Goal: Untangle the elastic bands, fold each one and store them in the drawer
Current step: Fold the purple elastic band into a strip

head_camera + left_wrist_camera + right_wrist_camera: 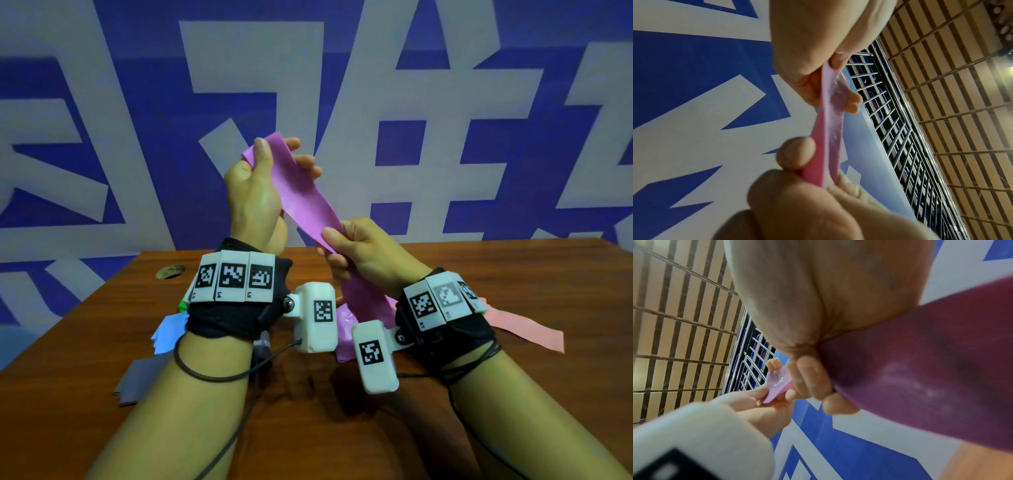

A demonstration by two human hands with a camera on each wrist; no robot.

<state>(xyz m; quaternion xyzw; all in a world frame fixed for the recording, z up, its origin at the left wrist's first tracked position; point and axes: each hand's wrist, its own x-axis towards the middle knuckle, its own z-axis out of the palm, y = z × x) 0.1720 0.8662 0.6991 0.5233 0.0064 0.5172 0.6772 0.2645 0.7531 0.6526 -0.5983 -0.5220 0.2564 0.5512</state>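
I hold a purple elastic band (305,192) up in front of me, stretched slantwise between both hands. My left hand (277,149) pinches its upper end between thumb and fingers. Lower down, my right hand (330,245) grips the band with thumb over curled fingers. Its loose tail (364,305) drops behind my right wrist onto the table. The left wrist view shows the band (831,123) edge-on between the two hands. In the right wrist view the band (920,369) runs out of my right fist, dark and close. No drawer is in view.
A pink band (524,329) lies flat on the brown table (513,274) at the right. Folded light blue (168,332), grey (140,380) and green (183,303) bands lie at the left behind my left wrist. A round cable hole (170,271) sits near the table's far left.
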